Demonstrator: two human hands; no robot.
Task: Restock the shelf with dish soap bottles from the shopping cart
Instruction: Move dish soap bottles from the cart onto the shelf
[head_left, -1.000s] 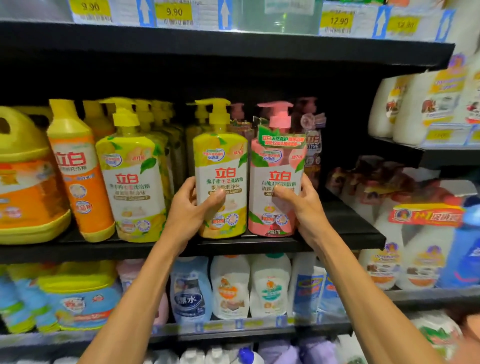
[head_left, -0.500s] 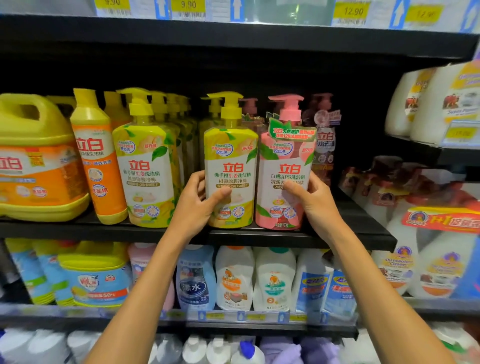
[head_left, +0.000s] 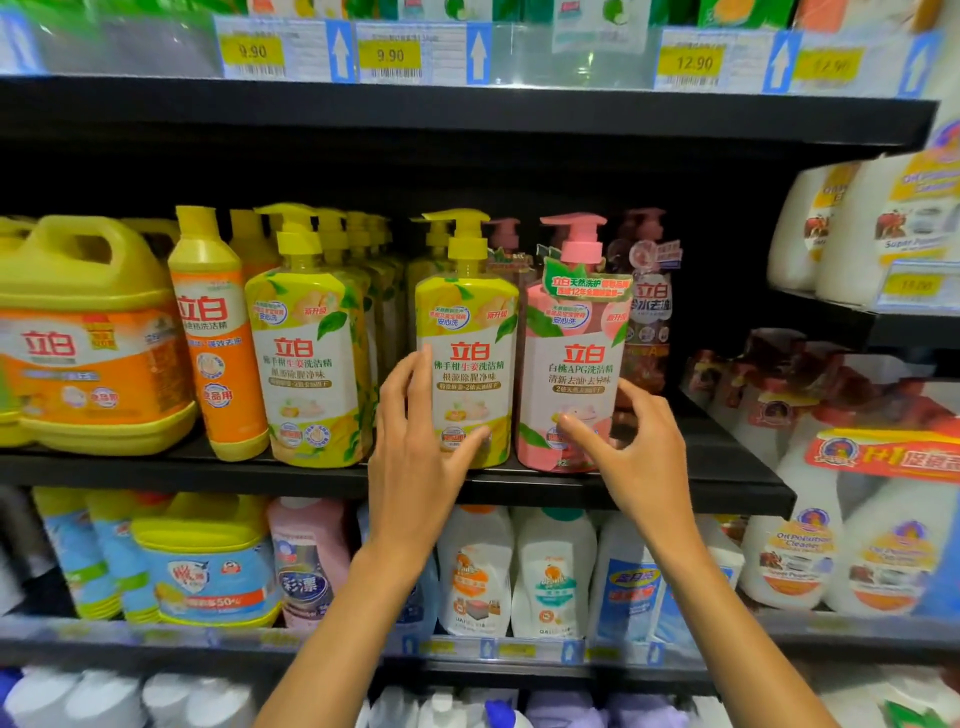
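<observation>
the yellow pump bottle (head_left: 466, 358) stands upright at the front edge of the black shelf (head_left: 727, 467), roughly mid-way along it, with the pink pump bottle (head_left: 576, 358) just beside it on its right, the two labels nearly touching. both face label-out. the left hand (head_left: 415, 447) is at the yellow bottle's left side and lower front: its fingers (head_left: 402, 384) are spread loosely along the label edge and the thumb tip lies against the lower label, an open, relaxed hand rather than a closed grip. the right hand (head_left: 641, 452) is by the pink bottle's lower right, fingers curled and parted, thumb tip touching the bottle's lower front; whether the other fingers touch the bottle cannot be told. more yellow and pink pump bottles stand in rows behind these two. further left along the same shelf stands another yellow pump bottle (head_left: 311, 364), then an orange squeeze bottle (head_left: 218, 343), then a large yellow-and-orange jug (head_left: 88, 358) near the left end. price tags (head_left: 389, 54) reading 9.90 and 12.90 run along the edge of the shelf above. white and blue bottles fill the shelf below.
</observation>
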